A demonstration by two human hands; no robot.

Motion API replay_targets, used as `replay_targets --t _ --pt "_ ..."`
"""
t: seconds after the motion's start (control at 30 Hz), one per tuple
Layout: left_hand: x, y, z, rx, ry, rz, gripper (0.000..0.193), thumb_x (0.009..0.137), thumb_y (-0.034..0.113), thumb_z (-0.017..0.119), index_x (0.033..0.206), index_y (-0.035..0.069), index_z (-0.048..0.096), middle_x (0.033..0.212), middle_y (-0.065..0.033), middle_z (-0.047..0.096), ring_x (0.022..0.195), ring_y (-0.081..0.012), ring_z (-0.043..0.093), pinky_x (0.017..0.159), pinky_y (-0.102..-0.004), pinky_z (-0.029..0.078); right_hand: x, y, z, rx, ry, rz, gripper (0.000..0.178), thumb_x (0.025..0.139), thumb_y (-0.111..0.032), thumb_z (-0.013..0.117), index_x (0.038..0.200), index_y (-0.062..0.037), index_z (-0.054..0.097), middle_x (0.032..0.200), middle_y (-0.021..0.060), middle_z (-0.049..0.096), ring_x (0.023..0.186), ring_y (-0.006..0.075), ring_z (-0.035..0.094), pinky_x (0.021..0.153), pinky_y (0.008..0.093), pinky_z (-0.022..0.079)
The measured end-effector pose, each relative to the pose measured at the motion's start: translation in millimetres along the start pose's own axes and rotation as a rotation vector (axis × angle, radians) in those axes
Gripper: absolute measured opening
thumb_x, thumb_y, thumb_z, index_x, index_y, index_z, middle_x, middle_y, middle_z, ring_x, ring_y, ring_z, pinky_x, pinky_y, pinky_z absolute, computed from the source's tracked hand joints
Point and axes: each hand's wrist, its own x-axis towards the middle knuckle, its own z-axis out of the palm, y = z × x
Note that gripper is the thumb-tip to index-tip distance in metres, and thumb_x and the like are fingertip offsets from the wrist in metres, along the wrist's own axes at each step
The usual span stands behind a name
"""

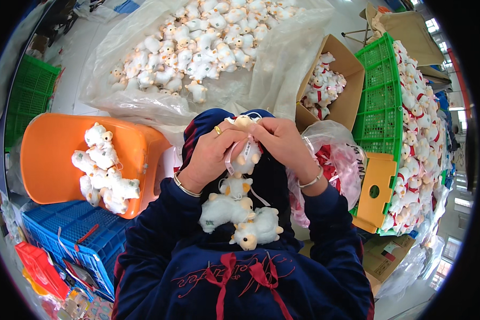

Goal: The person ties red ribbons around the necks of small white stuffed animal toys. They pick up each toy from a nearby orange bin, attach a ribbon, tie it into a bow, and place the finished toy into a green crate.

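Observation:
Above my lap, my left hand (210, 153) and my right hand (281, 143) are both closed around the head and neck of a small white plush sheep (247, 158). Its pale face points away from me between my fingertips. A pale pink ribbon (230, 164) hangs from the fingers of my left hand, beside the toy's body; how it runs at the neck is hidden by my fingers. Several more plush sheep (224, 209) lie on my lap just below, some with thin white cords.
A large plastic sheet (274, 69) ahead bears a heap of plush sheep. At left, an orange chair (53, 160) holds several more, above a blue crate (64, 218). To the right are a cardboard box (349, 64), a bag of red and pink ribbons (330, 160) and a green crate (378, 90).

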Motion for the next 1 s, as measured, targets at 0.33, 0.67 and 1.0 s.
replay_targets --t 0.33,0.67,1.0 --pt "-2 -2 2 -0.039 0.010 0.005 0.018 0.087 -0.001 0.077 0.103 0.003 0.069 0.097 -0.0106 0.070 0.084 -0.0242 0.066 0.072 -0.0305 0.052 4 11 -2 0.267 0.074 0.171 0.024 0.102 -0.018 0.064 0.090 0.0019 0.068 0.077 -0.0017 0.064 0.074 0.0046 0.055 0.066 0.0226 0.045" --pt "-3 -2 1 -0.028 0.016 0.014 0.016 0.089 0.001 0.077 0.103 0.004 0.068 0.096 -0.0100 0.068 0.080 -0.0242 0.066 0.069 -0.0297 0.052 3 15 11 0.621 0.511 -0.119 0.009 0.102 -0.012 0.064 0.100 -0.0033 0.063 0.113 0.0068 0.069 0.082 0.0071 0.056 0.070 0.0221 0.045" --pt "-2 -3 1 -0.010 0.019 0.028 0.018 0.087 -0.001 0.077 0.102 0.004 0.068 0.096 -0.0103 0.068 0.081 -0.0239 0.066 0.070 -0.0299 0.052 -13 -15 7 -0.125 0.202 -0.246 0.014 0.094 -0.003 0.063 0.108 -0.0011 0.060 0.086 0.0049 0.066 0.067 0.0097 0.055 0.062 0.0264 0.046"
